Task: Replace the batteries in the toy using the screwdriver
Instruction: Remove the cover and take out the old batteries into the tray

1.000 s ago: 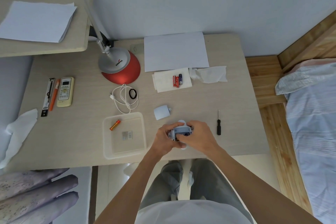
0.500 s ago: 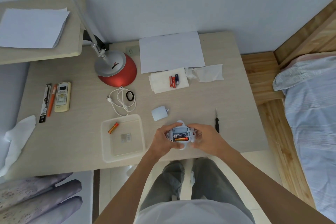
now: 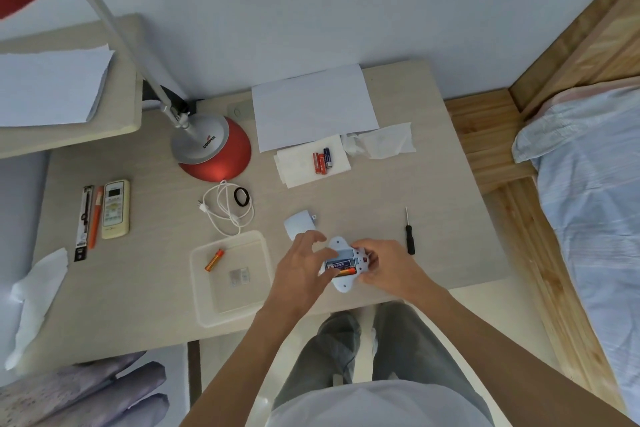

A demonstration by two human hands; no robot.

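The white toy (image 3: 341, 284) is held over the table's front edge with its battery bay open; a blue battery and an orange battery lie in the bay. My right hand (image 3: 388, 265) grips the toy's right side. My left hand (image 3: 301, 267) holds the left side, thumb at the batteries, fingers partly lifted. The white battery cover (image 3: 298, 224) lies just behind my left hand. A black-handled screwdriver (image 3: 409, 234) rests on the table to the right. Three spare batteries (image 3: 322, 160) sit on a tissue farther back. One orange battery (image 3: 214, 260) lies in a clear plastic tray (image 3: 204, 302).
A red-based desk lamp (image 3: 211, 149) stands at the back left, with a white cable (image 3: 225, 210) and a black ring in front of it. A remote (image 3: 115, 209) and pens lie far left. White paper (image 3: 311, 106) and a crumpled tissue (image 3: 381, 140) lie at the back. A bed is on the right.
My right hand moved off the battery bay to the toy's right side, uncovering the two batteries. My left-hand fingers have lifted and the thumb has shifted onto the bay.
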